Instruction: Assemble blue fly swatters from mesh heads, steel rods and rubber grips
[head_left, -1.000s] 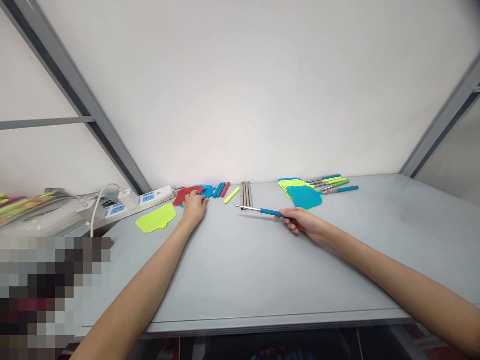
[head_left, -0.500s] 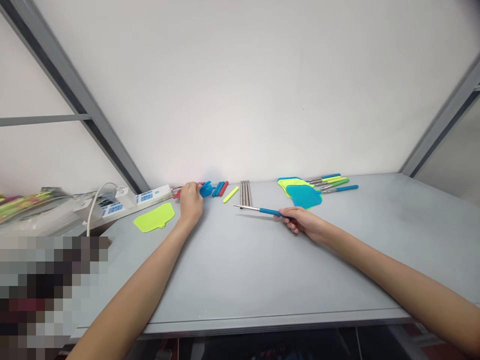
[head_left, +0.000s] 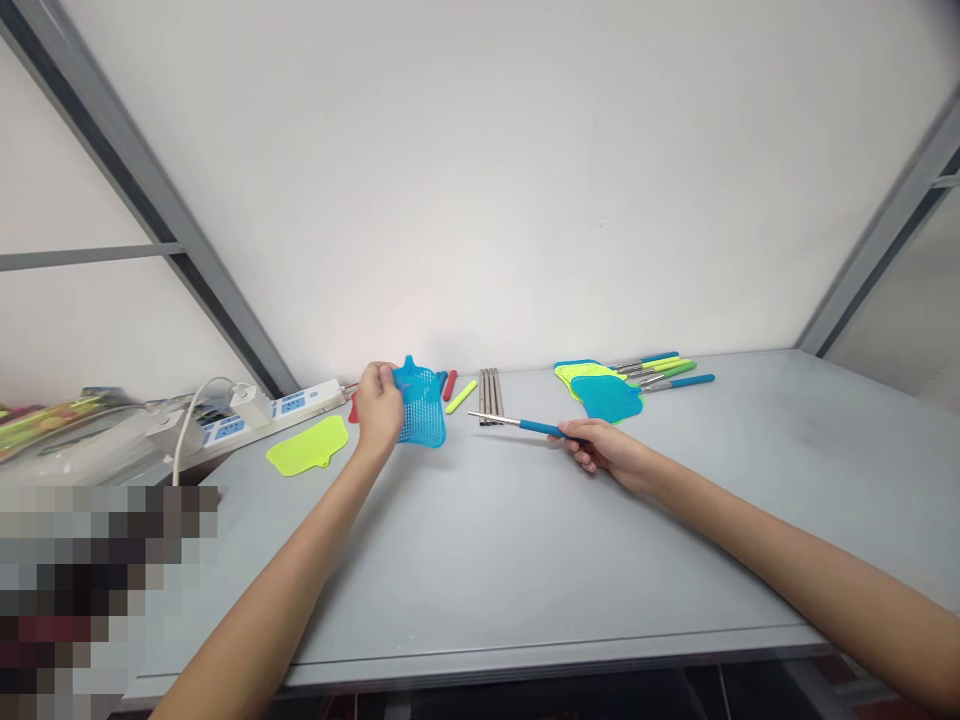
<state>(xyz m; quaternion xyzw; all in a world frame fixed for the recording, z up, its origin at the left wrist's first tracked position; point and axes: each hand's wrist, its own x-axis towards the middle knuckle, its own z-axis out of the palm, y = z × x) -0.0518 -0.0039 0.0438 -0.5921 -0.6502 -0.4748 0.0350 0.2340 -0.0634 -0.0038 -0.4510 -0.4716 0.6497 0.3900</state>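
Note:
My left hand (head_left: 381, 405) is closed on the edge of a blue fly swatter head (head_left: 424, 405), a perforated flap raised off the table with its stub pointing up. Fingers wrapped, my right hand (head_left: 600, 450) grips the blue handle of a fly swatter rod (head_left: 540, 428), whose thin metal end points left. Behind that tip lie several bare metal rods (head_left: 491, 395) side by side. A yellow-green handle (head_left: 461, 397), a red handle (head_left: 450, 385) and a partly hidden blue one are between the rods and the blue head. Red plastic (head_left: 354, 408) peeks out behind my left hand.
A yellow-green swatter head (head_left: 307, 447) lies flat at the left. White power strips (head_left: 292, 405) with plugs and a cable run along the back left. Several whole swatters (head_left: 607, 397) are piled at the back right. A wall (head_left: 480, 200) rises behind the table (head_left: 487, 560).
My left hand has lifted the blue swatter head up from the back of the table and turned it so its face shows. My right hand holds the rod in nearly the same place.

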